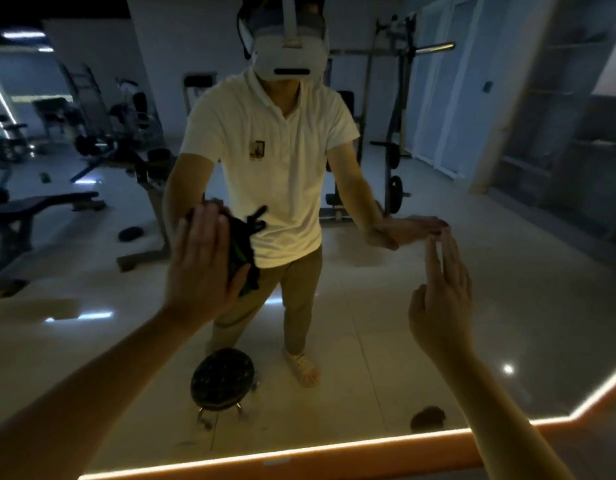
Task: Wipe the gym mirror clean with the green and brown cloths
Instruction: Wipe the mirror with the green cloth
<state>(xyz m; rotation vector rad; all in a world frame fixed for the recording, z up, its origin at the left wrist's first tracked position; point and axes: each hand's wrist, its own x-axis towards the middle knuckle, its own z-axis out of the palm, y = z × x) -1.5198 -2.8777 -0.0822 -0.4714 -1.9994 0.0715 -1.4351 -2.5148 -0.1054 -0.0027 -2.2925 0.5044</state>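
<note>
L hand presses cloth vert. on mirror.

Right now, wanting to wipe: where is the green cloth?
Head view, left of centre: the green cloth is pressed against the mirror under the left hand, by the hem of the reflected white shirt.

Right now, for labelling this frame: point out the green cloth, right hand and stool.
green cloth (242,249): head view, its green-striped fold.
right hand (441,294): head view, its back.
stool (221,377): head view, reflected seat.
</note>
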